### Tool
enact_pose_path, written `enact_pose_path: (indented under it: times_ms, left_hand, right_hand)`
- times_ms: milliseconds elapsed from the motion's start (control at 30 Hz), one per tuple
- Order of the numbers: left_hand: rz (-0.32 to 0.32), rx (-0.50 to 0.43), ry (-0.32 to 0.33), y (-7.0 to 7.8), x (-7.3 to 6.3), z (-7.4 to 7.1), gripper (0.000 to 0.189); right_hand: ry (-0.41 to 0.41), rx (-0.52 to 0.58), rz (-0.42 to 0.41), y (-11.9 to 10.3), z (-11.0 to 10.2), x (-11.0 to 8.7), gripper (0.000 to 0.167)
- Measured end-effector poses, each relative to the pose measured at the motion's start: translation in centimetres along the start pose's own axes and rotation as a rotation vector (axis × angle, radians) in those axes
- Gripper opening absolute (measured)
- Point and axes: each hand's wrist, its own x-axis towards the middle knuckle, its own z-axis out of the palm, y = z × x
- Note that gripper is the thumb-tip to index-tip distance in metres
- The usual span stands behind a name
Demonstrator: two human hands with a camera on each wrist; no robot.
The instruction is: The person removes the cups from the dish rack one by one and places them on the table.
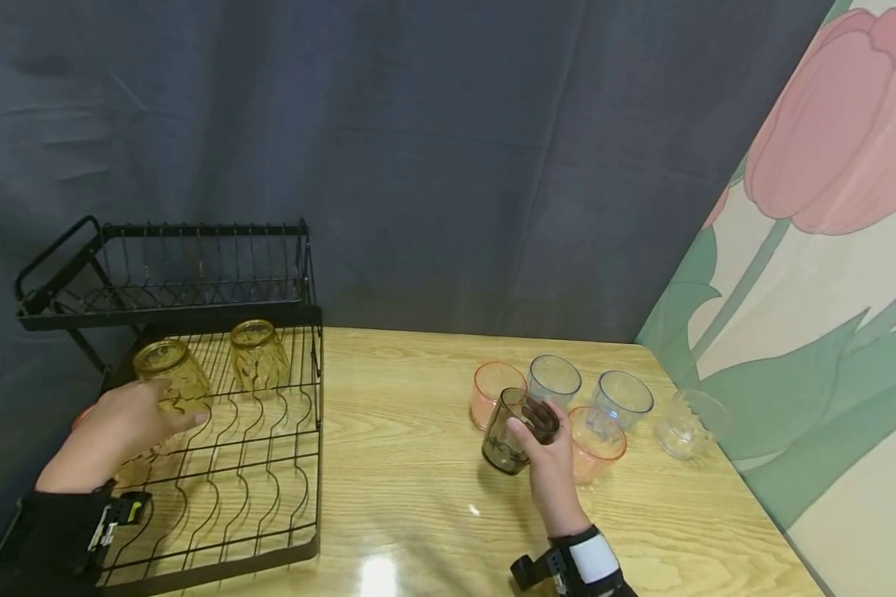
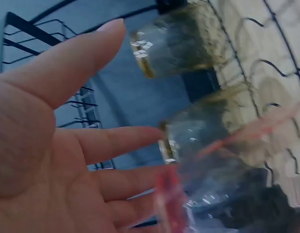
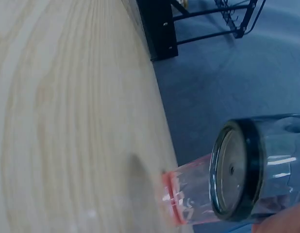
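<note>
My right hand (image 1: 548,464) grips a dark grey glass (image 1: 509,439), which tilts above the table; the right wrist view shows its thick base (image 3: 232,170). My left hand (image 1: 130,423) is over the left side of the black dish rack, fingers spread in the left wrist view. Close to those fingers stands an upside-down amber glass (image 1: 172,369), with a second amber glass (image 1: 260,356) to its right. A pink-edged glass (image 2: 172,199) sits by the left fingers, blurred in the left wrist view and mostly hidden by the hand in the head view.
Two orange-rimmed glasses, one (image 1: 496,381) behind the grey glass and one (image 1: 597,444) beside my right hand, stand near two blue-rimmed glasses (image 1: 623,396) and a clear glass (image 1: 683,427). The dish rack (image 1: 246,489) has an upper tier (image 1: 172,311). A dark curtain (image 1: 448,166) hangs behind.
</note>
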Motion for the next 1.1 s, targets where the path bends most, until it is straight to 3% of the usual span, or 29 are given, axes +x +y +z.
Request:
enact_pose_path:
  times_ms: [67,300,433,633,867,1100]
  left_hand:
    - [-0.044,0.010,-0.008,-0.4,0.0,0.1,0.120]
    - [-0.149,0.001,0.052,-0.9,0.0,0.7,0.113]
    - [-0.224,0.005,0.039,-1.2,0.3,0.8,0.110]
    - [-0.207,-0.022,-0.038,-1.7,0.2,0.6,0.097]
    - [-0.302,-0.027,-0.062,-1.4,0.4,0.6,0.080]
    - [-0.214,-0.008,-0.011,-1.9,-0.3,0.7,0.078]
  right_hand:
    - [0.016,0.004,0.024,0.3,-0.1,0.1,0.071]
    - [0.051,-0.040,0.054,1.0,-0.4,0.3,0.080]
    - [0.067,-0.085,0.060,1.2,-0.6,0.4,0.088]
    - [0.080,-0.078,0.039,1.6,-0.6,0.7,0.092]
    - [0.055,-0.150,0.023,2.0,-0.6,0.8,0.094]
    - [-0.010,-0.193,0.046,2.0,-0.6,0.6,0.094]
